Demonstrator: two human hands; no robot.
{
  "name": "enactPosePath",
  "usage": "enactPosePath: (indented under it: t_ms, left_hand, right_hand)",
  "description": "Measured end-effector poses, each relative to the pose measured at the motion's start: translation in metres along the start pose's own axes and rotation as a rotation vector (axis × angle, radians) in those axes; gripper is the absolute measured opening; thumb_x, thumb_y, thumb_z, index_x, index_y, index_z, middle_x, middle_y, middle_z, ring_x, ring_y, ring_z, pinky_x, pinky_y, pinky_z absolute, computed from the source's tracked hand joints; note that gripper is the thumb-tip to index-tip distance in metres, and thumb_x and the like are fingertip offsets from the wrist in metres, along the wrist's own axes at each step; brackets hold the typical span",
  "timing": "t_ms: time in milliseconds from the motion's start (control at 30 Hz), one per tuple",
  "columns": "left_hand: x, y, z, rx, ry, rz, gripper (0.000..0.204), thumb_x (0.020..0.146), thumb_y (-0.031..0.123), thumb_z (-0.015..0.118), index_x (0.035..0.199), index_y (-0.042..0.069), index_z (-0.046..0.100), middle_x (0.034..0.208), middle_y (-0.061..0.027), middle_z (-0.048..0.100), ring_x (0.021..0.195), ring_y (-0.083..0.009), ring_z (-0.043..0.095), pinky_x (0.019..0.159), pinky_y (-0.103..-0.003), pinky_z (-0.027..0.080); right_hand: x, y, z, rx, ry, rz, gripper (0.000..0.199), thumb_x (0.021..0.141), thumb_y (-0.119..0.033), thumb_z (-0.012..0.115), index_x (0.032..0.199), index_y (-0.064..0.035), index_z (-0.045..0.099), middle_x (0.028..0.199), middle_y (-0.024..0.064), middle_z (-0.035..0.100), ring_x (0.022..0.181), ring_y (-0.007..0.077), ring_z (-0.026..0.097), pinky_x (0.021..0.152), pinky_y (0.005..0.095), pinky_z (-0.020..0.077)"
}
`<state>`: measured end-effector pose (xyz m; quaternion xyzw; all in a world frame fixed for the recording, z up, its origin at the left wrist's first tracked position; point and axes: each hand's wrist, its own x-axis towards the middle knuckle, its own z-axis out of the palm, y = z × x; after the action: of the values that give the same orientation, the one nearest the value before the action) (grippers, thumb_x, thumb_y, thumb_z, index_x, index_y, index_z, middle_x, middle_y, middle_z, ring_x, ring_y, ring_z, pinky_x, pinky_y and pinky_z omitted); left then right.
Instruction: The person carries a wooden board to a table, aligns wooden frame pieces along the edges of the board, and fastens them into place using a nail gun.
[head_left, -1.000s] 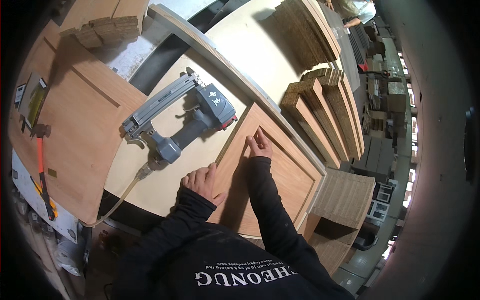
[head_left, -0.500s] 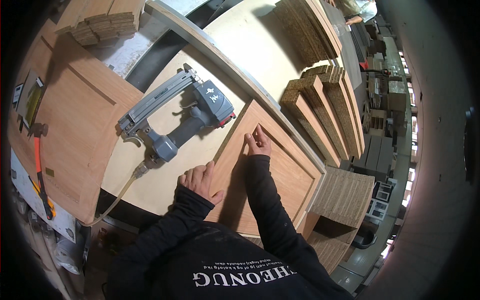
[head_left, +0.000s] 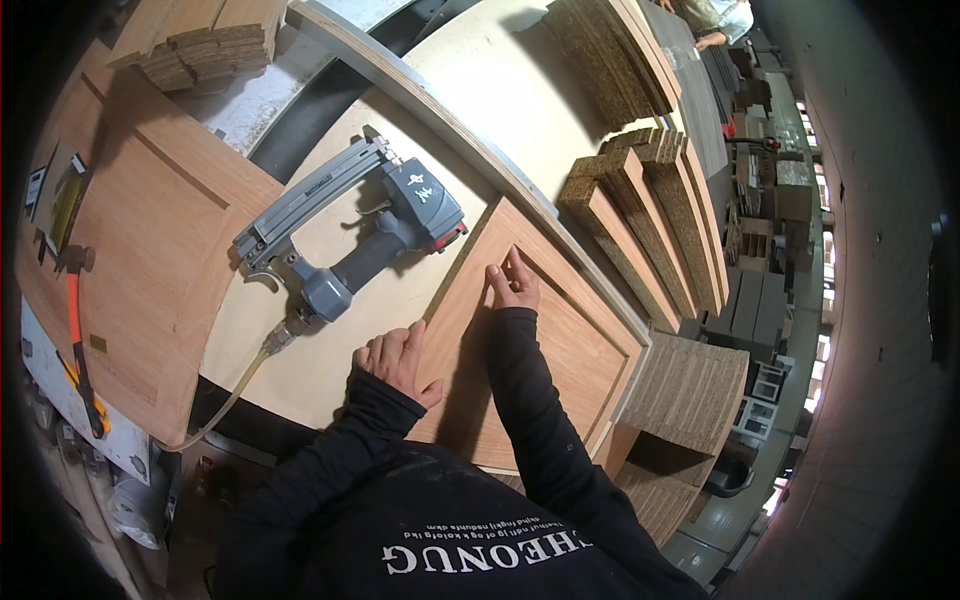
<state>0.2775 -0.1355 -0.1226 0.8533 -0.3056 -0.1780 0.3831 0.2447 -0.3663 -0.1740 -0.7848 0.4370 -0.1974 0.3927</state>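
Under my hands lies a framed wooden panel [head_left: 570,330], like a cabinet door, with a recessed middle. My right hand [head_left: 515,284] rests on it near the far inner corner of the frame, thumb and fingers apart. At the panel's left edge is my left hand [head_left: 398,362], fingers loosely bent and thumb spread; it holds nothing that I can see. A grey pneumatic nail gun [head_left: 365,245] lies on its side on the pale board, left of the panel. Its air hose [head_left: 236,392] runs off toward the lower left.
Another framed wooden panel [head_left: 150,250] lies at the left, bearing a hammer [head_left: 76,310]. A long wooden rail [head_left: 440,115] crosses behind my panel. Stacks of chipboard strips [head_left: 640,220] stand beyond it. Chipboard pieces [head_left: 690,390] are at the right. A co-worker's hand [head_left: 711,40] shows far off.
Both hands keep nearly the same places and poses. The view has shifted very slightly; nothing has been picked up or let go.
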Motion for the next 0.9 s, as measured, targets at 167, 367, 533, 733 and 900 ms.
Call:
enactPosePath:
  t_ms: [167, 367, 533, 733, 900]
  left_hand:
    - [-0.002, 0.000, -0.001, -0.003, 0.014, 0.005, 0.081, 0.051, 0.030, 0.070, 0.122, 0.008, 0.038, 0.095, -0.0110, 0.046, 0.085, -0.0261, 0.045, 0.072, -0.039, 0.032]
    - [-0.001, 0.000, 0.001, -0.002, 0.023, 0.011, 0.082, 0.050, 0.030, 0.070, 0.122, 0.008, 0.038, 0.095, -0.0107, 0.046, 0.085, -0.0261, 0.045, 0.071, -0.039, 0.032]
    - [0.000, 0.000, 0.002, 0.000, 0.019, 0.010, 0.080, 0.050, 0.029, 0.070, 0.122, 0.009, 0.039, 0.095, -0.0105, 0.046, 0.085, -0.0261, 0.046, 0.072, -0.039, 0.032]
    - [0.000, 0.002, -0.002, -0.009, -0.001, -0.030, 0.080, 0.051, 0.031, 0.070, 0.121, 0.009, 0.039, 0.097, -0.0102, 0.046, 0.088, -0.0261, 0.045, 0.073, -0.040, 0.033]
    - [0.000, 0.003, 0.000, -0.018, 0.003, -0.015, 0.080, 0.052, 0.031, 0.070, 0.122, 0.009, 0.039, 0.098, -0.0097, 0.045, 0.089, -0.0254, 0.045, 0.076, -0.039, 0.033]
  right_hand:
    - [0.003, 0.001, -0.002, 0.036, -0.066, 0.043, 0.048, 0.064, -0.023, 0.074, 0.109, -0.0185, 0.059, 0.076, 0.0015, 0.046, 0.072, 0.0139, 0.045, 0.067, 0.0272, 0.0413]
    - [0.002, 0.001, 0.000, 0.058, -0.017, -0.001, 0.049, 0.064, -0.022, 0.074, 0.110, -0.0202, 0.059, 0.076, 0.0013, 0.045, 0.072, 0.0138, 0.045, 0.067, 0.0270, 0.0414]
    - [0.001, 0.001, 0.001, 0.028, 0.007, -0.015, 0.048, 0.064, -0.022, 0.074, 0.110, -0.0221, 0.059, 0.077, 0.0016, 0.045, 0.071, 0.0139, 0.045, 0.067, 0.0270, 0.0415]
    - [-0.008, -0.005, -0.002, -0.092, -0.017, -0.149, 0.055, 0.062, -0.021, 0.075, 0.114, -0.0184, 0.056, 0.083, 0.0037, 0.045, 0.077, 0.0163, 0.046, 0.070, 0.0278, 0.0415]
    - [-0.034, 0.000, -0.017, -0.047, -0.244, -0.103, 0.062, 0.061, -0.025, 0.075, 0.118, -0.0139, 0.052, 0.094, 0.0083, 0.044, 0.092, 0.0218, 0.044, 0.082, 0.0316, 0.0376]
